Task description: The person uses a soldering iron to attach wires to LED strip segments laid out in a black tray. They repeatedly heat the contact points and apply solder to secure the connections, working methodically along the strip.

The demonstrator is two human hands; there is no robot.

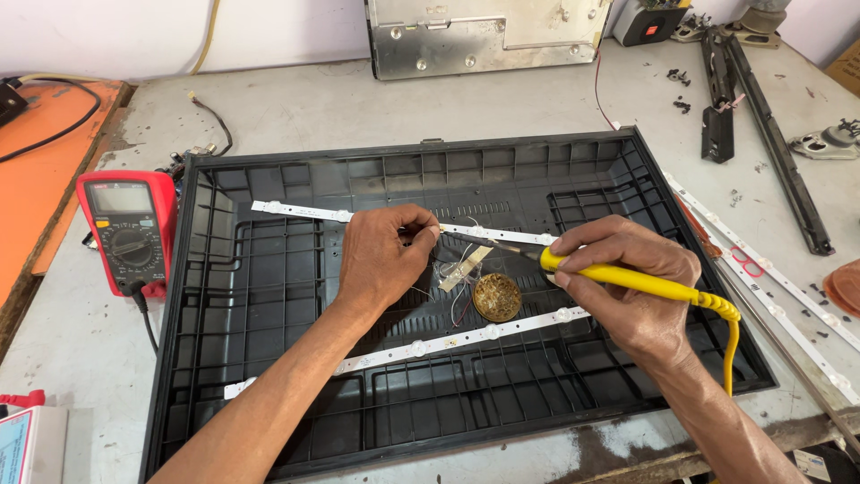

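Right hand [627,278] grips a yellow soldering iron [627,278], tip beside the left hand [381,255] pinching a thin wire [432,235].

The black ribbed back cover [269,358] fills the middle of the worktop [313,108], and its raised rim walls in anything reaching from the sides. Inside it, the upper LED strip [296,211] and the lower LED strip [448,341] cross the floor, with a round tin of brass wool [497,297], a tan strip of tape [464,268] and thin loose wires crowded between them. The left hand [381,255] and right hand [627,278], the latter with a yellow soldering iron [627,278], block that centre. The cover's left bays and near bays lie open. A red multimeter [128,229] stands just beside the left rim; spare LED strips [770,287] and a black bracket [770,134] clutter the right.
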